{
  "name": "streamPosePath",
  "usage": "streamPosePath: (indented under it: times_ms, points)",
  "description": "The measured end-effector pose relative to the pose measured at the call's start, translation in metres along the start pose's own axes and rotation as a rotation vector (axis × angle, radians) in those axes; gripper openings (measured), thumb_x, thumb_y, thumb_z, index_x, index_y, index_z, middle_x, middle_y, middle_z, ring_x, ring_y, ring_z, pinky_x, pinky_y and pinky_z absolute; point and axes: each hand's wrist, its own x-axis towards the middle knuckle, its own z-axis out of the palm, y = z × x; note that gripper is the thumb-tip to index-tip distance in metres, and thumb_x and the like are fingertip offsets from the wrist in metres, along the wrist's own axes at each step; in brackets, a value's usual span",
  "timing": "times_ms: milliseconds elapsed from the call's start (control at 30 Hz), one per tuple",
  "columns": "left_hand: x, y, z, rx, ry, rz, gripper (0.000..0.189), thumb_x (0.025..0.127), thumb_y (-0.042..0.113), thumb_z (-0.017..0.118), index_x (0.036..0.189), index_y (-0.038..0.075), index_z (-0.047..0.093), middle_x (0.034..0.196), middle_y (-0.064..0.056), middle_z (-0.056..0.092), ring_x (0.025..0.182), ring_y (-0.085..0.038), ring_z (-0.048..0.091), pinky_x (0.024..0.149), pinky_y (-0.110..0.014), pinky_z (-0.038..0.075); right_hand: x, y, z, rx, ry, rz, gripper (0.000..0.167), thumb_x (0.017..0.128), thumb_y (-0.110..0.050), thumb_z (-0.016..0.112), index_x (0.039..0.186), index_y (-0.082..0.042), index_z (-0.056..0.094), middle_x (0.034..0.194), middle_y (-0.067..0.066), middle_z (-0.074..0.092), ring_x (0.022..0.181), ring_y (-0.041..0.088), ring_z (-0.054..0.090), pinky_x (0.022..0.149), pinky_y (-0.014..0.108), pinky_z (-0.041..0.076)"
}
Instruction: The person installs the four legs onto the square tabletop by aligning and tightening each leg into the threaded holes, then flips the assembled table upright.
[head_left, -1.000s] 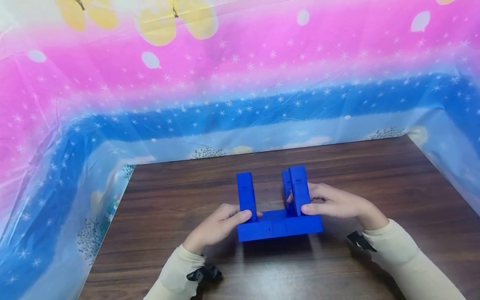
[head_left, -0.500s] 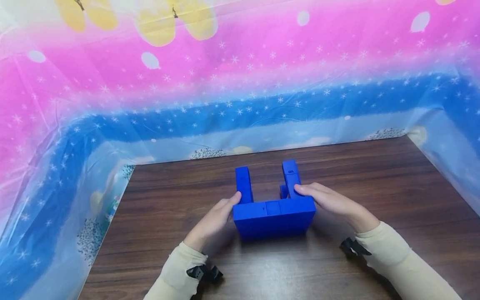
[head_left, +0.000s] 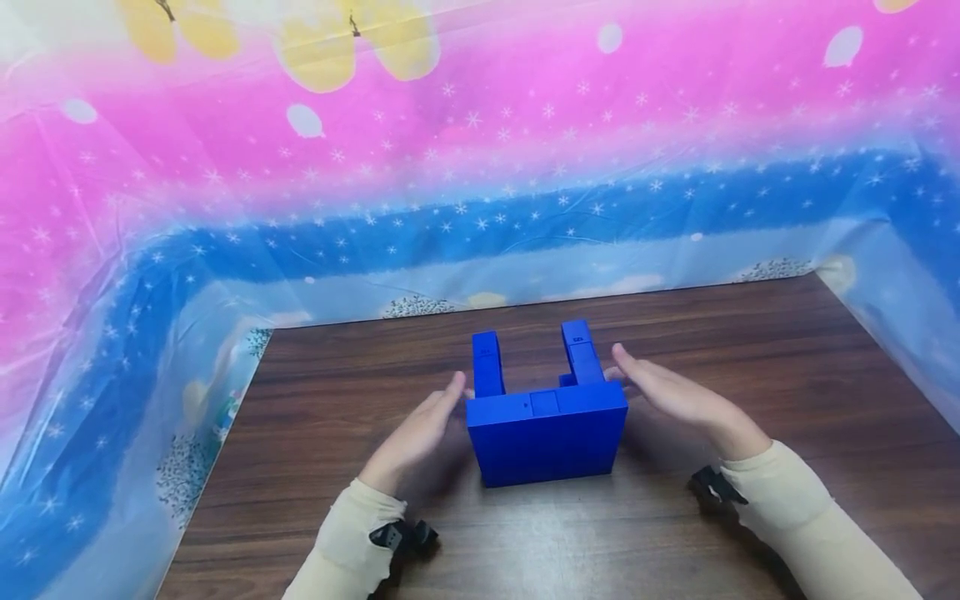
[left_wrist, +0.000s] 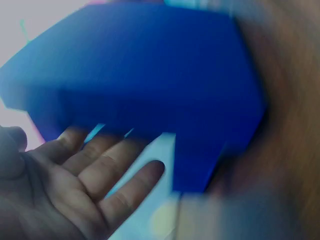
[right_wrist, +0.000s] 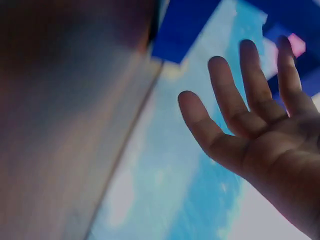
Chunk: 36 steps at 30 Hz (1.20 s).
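A blue, U-shaped blocky object [head_left: 547,437] stands on the table in the head view. Its broad flat side faces me, and two bars reach away from its top at the left and right. Small dark marks show on the bars. Beside its left end is my left hand [head_left: 411,437], fingers extended; in the left wrist view the fingertips [left_wrist: 155,167] lie close to the blue object, and contact is unclear. On the other side, my right hand [head_left: 686,404] is spread beside the right bar, and its fingers [right_wrist: 227,90] are straight and apart in the right wrist view.
The dark wood-grain table [head_left: 337,375] extends around the blue object. Behind and to the sides hangs a pink and blue cloth [head_left: 465,167] with snowflakes, meeting the table's far edge. Black straps [head_left: 405,536] sit at both cuffs.
The blue object has been tipped so its broad side faces me and set down on the table. Both hands have let go and drawn slightly outward.
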Motion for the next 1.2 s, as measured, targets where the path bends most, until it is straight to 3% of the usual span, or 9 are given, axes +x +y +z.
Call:
streamPosePath:
  times_ms: [167,267,467,600,733,900,1033,1100,1200]
  points:
    - [-0.01,0.004,-0.027,0.176,-0.099,0.204,0.071,0.117,0.045,0.02,0.141,-0.006,0.062,0.145,-0.022,0.062,0.141,-0.041,0.052,0.119,-0.062,0.036,-0.016,0.003,-0.017,-0.18,-0.005,-0.296,0.06,0.118,-0.031,0.017,0.147,0.003,0.057,0.151,0.023,0.056,0.141,0.05,0.048,0.112,0.071,0.037]
    - [-0.015,0.007,-0.034,0.275,-0.179,0.294,0.067,0.114,0.051,0.038,0.145,-0.004,0.059,0.146,-0.019,0.062,0.14,-0.039,0.054,0.115,-0.062,0.04,-0.024,0.001,-0.022,-0.293,0.0,-0.396,0.046,0.116,-0.024,0.035,0.151,-0.002,0.055,0.154,0.018,0.054,0.142,0.045,0.048,0.111,0.069,0.04]
    - [-0.018,0.016,-0.024,0.427,-0.218,0.294,0.063,0.094,0.049,0.079,0.139,0.008,0.067,0.133,-0.001,0.072,0.128,-0.022,0.064,0.108,-0.054,0.05,-0.034,-0.01,-0.016,-0.433,-0.012,-0.285,0.068,0.101,-0.048,0.068,0.151,-0.003,0.056,0.157,0.018,0.05,0.144,0.046,0.046,0.11,0.07,0.041]
    - [-0.013,0.012,-0.015,0.444,-0.258,0.318,0.051,0.092,0.041,0.084,0.135,0.018,0.071,0.125,0.012,0.073,0.12,-0.009,0.066,0.106,-0.045,0.053,-0.031,-0.009,-0.008,-0.442,-0.045,-0.3,0.065,0.095,-0.051,0.076,0.144,-0.009,0.064,0.152,0.012,0.056,0.14,0.037,0.053,0.109,0.064,0.045]
    - [-0.008,0.003,-0.01,0.421,-0.289,0.309,0.047,0.091,0.035,0.085,0.131,0.014,0.073,0.119,0.007,0.076,0.114,-0.013,0.071,0.102,-0.045,0.056,-0.022,-0.004,-0.001,-0.407,-0.077,-0.364,0.051,0.095,-0.049,0.077,0.136,-0.019,0.07,0.139,-0.004,0.065,0.128,0.019,0.062,0.106,0.053,0.051]
    - [-0.004,-0.006,-0.005,0.435,-0.319,0.298,0.042,0.09,0.029,0.087,0.126,0.011,0.075,0.107,0.006,0.079,0.095,-0.007,0.073,0.088,-0.036,0.06,-0.013,0.002,0.006,-0.347,-0.13,-0.358,0.057,0.093,-0.046,0.081,0.137,-0.015,0.068,0.128,-0.01,0.071,0.119,0.009,0.066,0.105,0.043,0.053]
    - [-0.002,-0.008,-0.003,0.493,-0.311,0.281,0.028,0.088,0.027,0.088,0.111,0.015,0.078,0.078,0.012,0.07,0.06,0.002,0.049,0.06,-0.022,0.045,-0.008,0.005,0.01,-0.342,-0.15,-0.345,0.062,0.091,-0.045,0.083,0.14,-0.012,0.065,0.127,-0.008,0.072,0.115,0.009,0.067,0.103,0.043,0.054]
    - [-0.002,-0.008,-0.002,0.515,-0.306,0.273,0.02,0.087,0.026,0.089,0.099,0.016,0.076,0.063,0.013,0.056,0.052,-0.001,0.032,0.053,-0.021,0.031,-0.007,0.006,0.012,-0.325,-0.165,-0.343,0.068,0.091,-0.043,0.084,0.145,-0.011,0.061,0.133,-0.005,0.07,0.12,0.012,0.065,0.107,0.048,0.052]
    - [-0.001,-0.007,0.0,0.529,-0.293,0.271,0.018,0.086,0.026,0.089,0.09,0.016,0.075,0.06,0.014,0.052,0.051,0.0,0.031,0.051,-0.021,0.03,-0.004,0.006,0.014,-0.3,-0.181,-0.36,0.072,0.091,-0.039,0.085,0.151,-0.012,0.056,0.14,-0.003,0.068,0.127,0.016,0.064,0.11,0.055,0.048]
